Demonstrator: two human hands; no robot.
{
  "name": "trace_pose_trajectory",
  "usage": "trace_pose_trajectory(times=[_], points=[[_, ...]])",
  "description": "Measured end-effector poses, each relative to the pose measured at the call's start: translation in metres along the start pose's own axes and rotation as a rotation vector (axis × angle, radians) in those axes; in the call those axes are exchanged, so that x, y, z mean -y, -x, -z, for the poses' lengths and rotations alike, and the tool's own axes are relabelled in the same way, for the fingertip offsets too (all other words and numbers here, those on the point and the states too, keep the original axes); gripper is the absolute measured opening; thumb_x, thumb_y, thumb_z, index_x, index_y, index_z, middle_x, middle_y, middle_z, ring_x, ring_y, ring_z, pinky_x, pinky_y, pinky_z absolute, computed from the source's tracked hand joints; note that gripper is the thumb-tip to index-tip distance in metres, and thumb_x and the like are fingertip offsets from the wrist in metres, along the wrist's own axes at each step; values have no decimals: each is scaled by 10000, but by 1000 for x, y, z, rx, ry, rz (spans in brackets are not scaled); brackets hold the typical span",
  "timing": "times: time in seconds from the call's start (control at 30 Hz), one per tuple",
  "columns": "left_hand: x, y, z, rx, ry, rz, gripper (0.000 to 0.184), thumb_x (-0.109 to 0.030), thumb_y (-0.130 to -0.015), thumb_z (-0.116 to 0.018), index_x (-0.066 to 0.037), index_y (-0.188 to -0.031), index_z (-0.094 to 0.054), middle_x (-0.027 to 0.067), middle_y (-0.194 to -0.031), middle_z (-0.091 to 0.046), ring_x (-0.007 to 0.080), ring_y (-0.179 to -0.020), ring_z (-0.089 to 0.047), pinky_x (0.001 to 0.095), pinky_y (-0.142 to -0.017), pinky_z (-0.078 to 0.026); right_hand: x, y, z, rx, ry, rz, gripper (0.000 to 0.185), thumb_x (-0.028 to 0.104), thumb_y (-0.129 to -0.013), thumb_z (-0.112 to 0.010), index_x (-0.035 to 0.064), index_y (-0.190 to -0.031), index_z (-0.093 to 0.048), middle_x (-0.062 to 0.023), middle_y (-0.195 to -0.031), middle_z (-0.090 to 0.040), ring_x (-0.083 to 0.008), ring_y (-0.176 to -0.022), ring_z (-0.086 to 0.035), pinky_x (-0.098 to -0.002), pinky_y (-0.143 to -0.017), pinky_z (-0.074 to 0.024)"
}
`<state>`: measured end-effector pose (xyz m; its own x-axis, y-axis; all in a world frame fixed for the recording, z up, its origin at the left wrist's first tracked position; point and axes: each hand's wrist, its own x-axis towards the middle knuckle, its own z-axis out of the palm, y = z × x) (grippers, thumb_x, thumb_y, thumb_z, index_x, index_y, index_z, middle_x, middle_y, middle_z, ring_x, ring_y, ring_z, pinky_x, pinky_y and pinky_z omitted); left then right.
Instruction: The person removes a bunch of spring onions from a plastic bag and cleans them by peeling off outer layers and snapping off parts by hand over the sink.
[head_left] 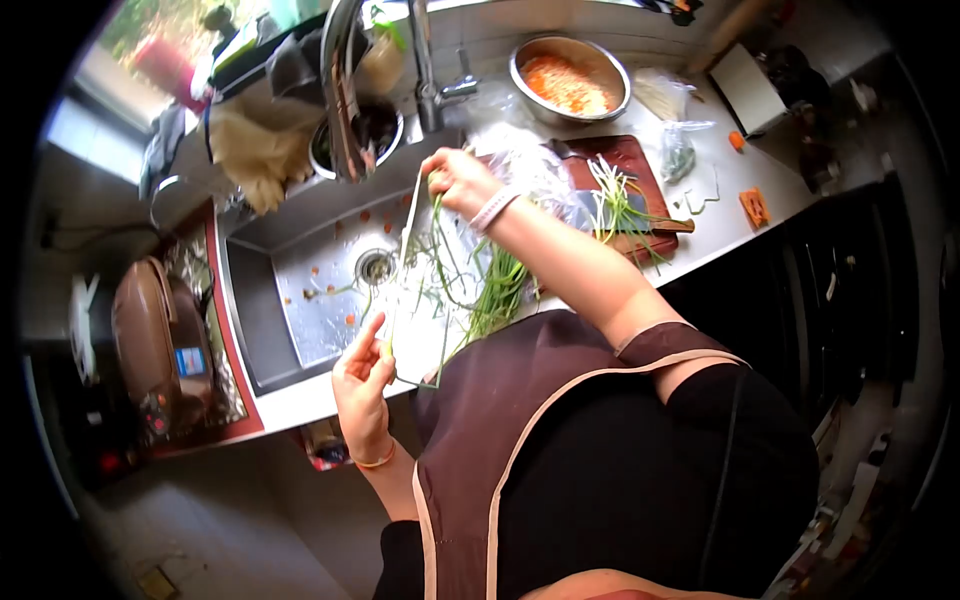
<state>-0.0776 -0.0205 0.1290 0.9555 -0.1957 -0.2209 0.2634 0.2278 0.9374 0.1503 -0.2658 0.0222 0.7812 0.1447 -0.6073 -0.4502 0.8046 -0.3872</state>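
Note:
My right hand is raised over the right side of the sink, its fingers closed on a scallion. This long, thin stalk runs down toward my left hand, which pinches its lower part between thumb and fingers at the front edge of the sink. Below my right arm lies a loose heap of scallions on the counter, beside a crumpled clear plastic bag. Several scallions with white ends rest on a brown cutting board, next to a knife.
Behind the board stands a metal bowl of shredded orange and pale food. The faucet rises at the back of the sink. Orange scraps lie around the drain. A brown appliance stands at the left. Plastic bags sit at the right.

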Motion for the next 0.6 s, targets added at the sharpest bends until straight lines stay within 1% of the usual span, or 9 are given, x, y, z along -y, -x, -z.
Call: trace_pose_trajectory(times=[0.1,0.2,0.23,0.27,0.33,0.4,0.47,0.53,0.6], points=[[-1,-3,-5,-18,-3,-1,495,48,-779,-562,71,-1260,-451,-24,-746,-493,33,-627,-418,167,-564,-333,-5,-1,-12,-85,23,63,17,-40,-768,-446,-28,-759,-453,-79,-624,-453,-78,-363,-240,-191,-283,-191],[-4,-4,-6,-21,-8,-1,500,53,-773,-561,75,-1260,-449,-23,-734,-490,34,-618,-419,166,-559,-336,-8,24,-36,-236,-1,110,20,-23,-765,-442,-12,-747,-445,-69,-608,-432,-83,-362,-238,-208,-289,-199],[-4,-3,-5,-15,-2,11,504,55,-771,-559,76,-1262,-445,-21,-726,-489,35,-612,-420,166,-556,-338,-4,-2,-18,-120,27,79,38,-19,-765,-438,-1,-732,-444,-49,-589,-407,-82,-362,-234,-219,-298,-200],[-4,-3,-4,-13,-6,7,504,55,-771,-559,76,-1262,-445,-21,-726,-489,35,-612,-420,166,-556,-338,-4,-26,1,-148,6,121,37,-11,-771,-443,-1,-739,-459,-26,-581,-394,-77,-365,-236,-224,-305,-202],[-3,-1,-2,-93,22,-22,502,50,-763,-543,71,-1255,-452,-16,-695,-471,43,-571,-407,167,-516,-324,5,11,-19,-219,79,181,32,-19,-773,-462,-1,-755,-482,-21,-590,-414,-73,-368,-242,-220,-309,-206],[-3,-3,-7,-147,36,-38,517,45,-772,-551,72,-1273,-426,-16,-697,-470,44,-576,-412,165,-516,-325,12,14,-14,-145,176,64,56,8,-788,-557,5,-754,-513,-35,-630,-492,-53,-379,-276,-198,-317,-207],[2,-6,-9,-199,86,-86,528,48,-777,-562,74,-1283,-413,-13,-717,-488,50,-613,-444,179,-556,-369,16,18,-6,19,325,-68,67,-26,-803,-537,8,-747,-551,-71,-653,-560,-70,-371,-316,-209,-330,-232],[5,-11,-12,-192,96,-105,541,40,-786,-563,45,-1302,-398,-8,-748,-501,58,-651,-461,184,-584,-386,7,33,-4,28,626,-1,33,13,-809,-569,0,-839,-573,-90,-699,-597,-63,-380,-332,-199,-340,-239],[8,-15,-15,-145,119,-152,539,50,-786,-564,16,-1302,-410,-3,-800,-513,59,-700,-469,190,-621,-393,-7,88,-26,-82,799,195,96,40,-808,-592,-12,-887,-577,-89,-714,-604,-49,-385,-338,-188,-339,-237]])
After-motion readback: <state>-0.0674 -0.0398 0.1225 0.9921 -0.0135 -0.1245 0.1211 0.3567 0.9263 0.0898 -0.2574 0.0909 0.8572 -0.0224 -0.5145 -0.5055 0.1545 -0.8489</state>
